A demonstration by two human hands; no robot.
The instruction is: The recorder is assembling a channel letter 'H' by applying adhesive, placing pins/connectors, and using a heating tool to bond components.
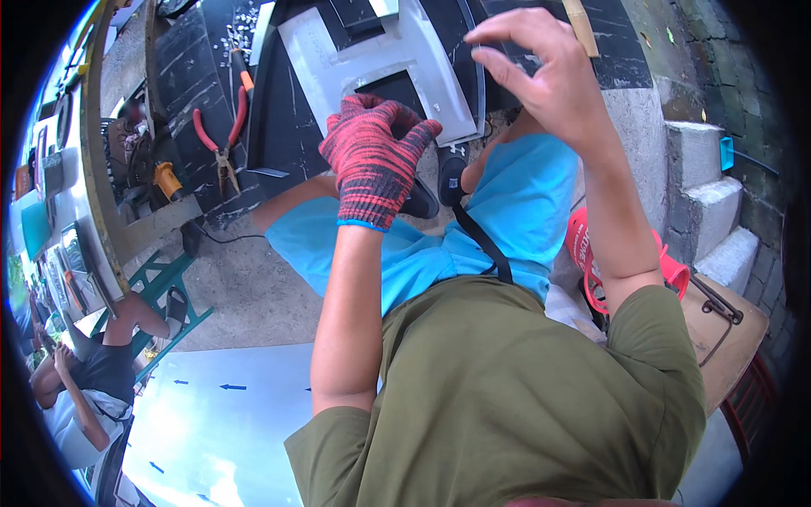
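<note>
My left hand wears a red and black knitted glove. It hovers over or rests on a grey, letter-shaped panel with square cut-outs; contact is hard to tell. Its fingers are bent, with the thumb apart and nothing visible between them. Bare and raised, my right hand is above the panel's right side, index finger and thumb curved with a small gap between their tips. A black edging strip runs along the panel's left. Red-handled pliers lie farther left on the black marbled table.
An orange-handled tool and small scattered pieces lie left of the panel. A red bucket stands at my right, near stone steps. Another person sits at the lower left beside a green stool.
</note>
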